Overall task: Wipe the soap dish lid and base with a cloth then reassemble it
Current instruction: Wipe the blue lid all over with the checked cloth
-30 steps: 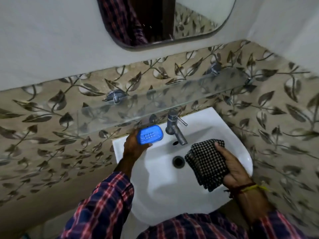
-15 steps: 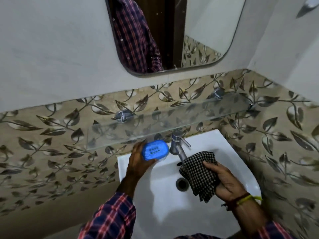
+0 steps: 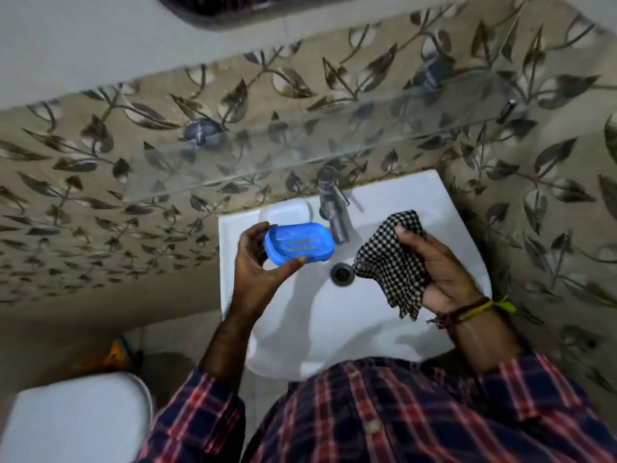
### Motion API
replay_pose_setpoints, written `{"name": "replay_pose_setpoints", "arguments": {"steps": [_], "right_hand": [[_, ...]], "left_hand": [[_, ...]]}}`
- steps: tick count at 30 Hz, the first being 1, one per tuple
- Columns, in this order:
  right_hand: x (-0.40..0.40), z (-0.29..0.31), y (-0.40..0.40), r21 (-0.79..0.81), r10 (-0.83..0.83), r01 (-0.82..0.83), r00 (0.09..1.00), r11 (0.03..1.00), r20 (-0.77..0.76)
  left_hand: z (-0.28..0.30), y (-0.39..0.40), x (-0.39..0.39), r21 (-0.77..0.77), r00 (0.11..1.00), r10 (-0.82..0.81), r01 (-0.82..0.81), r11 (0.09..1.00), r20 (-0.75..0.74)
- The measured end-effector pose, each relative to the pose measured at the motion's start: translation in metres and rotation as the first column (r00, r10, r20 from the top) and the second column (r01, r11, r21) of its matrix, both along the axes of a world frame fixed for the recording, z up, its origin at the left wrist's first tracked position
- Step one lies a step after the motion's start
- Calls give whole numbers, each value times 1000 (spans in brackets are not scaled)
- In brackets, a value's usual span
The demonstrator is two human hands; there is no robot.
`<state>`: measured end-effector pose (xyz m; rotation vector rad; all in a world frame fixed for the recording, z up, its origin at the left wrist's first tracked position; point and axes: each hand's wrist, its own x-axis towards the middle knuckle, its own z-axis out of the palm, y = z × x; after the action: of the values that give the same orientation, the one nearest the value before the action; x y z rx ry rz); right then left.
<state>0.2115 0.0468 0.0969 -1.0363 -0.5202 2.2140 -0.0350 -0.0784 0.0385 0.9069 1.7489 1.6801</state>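
Nearest, a plaid shirt [image 3: 384, 412] fills the lower edge above the white sink [image 3: 317, 322]. Over the basin, the right hand [image 3: 440, 269] clenches a black-and-white checked cloth [image 3: 387, 262], which hangs just right of the drain [image 3: 342, 274]. Left of it, the left hand [image 3: 257, 265] pinches the blue soap dish base [image 3: 298, 243] between thumb and fingers, its slotted floor showing, nothing inside. Farther, a clear lid [image 3: 283, 212] rests on the sink ledge, left of the tap [image 3: 332, 208].

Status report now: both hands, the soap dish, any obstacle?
Left hand grips blue soap dish base over the sink. Right hand grips checked cloth, apart from base. Clear lid on sink rim. Tap close behind.
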Motion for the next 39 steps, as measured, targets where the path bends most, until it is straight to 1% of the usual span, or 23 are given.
{"name": "replay_pose_setpoints", "arguments": {"steps": [2,6,9,11,14,16,19,21,24,26,28,30,33,35,37,39], "right_hand": [[2,2,2,8,26,-25,999,1000,-33],[-3,5,8,102,96,-95,995,990,-1],[-7,7,15,160,113,-118,993,980,38],[-9,7,20,155,122,-123,992,980,16],[-14,7,28,106,157,-153,987,982,-24],[-17,8,30,86,180,-177,984,980,-20],[-22,9,30,143,202,-206,979,968,43],[-24,11,28,239,187,-210,975,948,116],[-26,17,26,451,123,-224,962,864,242],[-27,25,24,558,104,-257,951,789,291],[-28,32,21,600,90,-277,943,751,322],[-32,36,17,587,74,-294,927,754,369],[-41,41,12,487,106,-306,913,818,395],[-49,46,8,460,140,-343,897,819,419],[-56,53,4,462,146,-354,892,813,428],[-62,56,2,423,143,-328,900,845,411]], "left_hand": [[7,-3,11,34,996,67,-69,997,62],[17,2,28,70,965,129,-148,986,226],[18,13,44,34,940,166,-185,982,299],[19,19,53,-1,907,178,-192,981,381],[25,26,61,-24,807,102,-108,994,581],[29,28,62,-35,752,62,-52,998,656],[34,29,61,-46,675,46,-18,999,737],[39,28,60,-51,619,30,16,999,785],[49,29,59,-40,574,-17,86,996,819],[54,31,59,-28,592,-59,137,990,804],[55,36,60,-28,622,-101,193,981,777],[57,40,61,-60,667,-103,217,974,738],[63,49,62,-69,703,-141,262,963,697],[68,54,61,-51,698,-181,298,953,693],[70,57,58,-21,668,-218,331,943,712],[72,58,57,6,661,-256,357,934,706]]}}
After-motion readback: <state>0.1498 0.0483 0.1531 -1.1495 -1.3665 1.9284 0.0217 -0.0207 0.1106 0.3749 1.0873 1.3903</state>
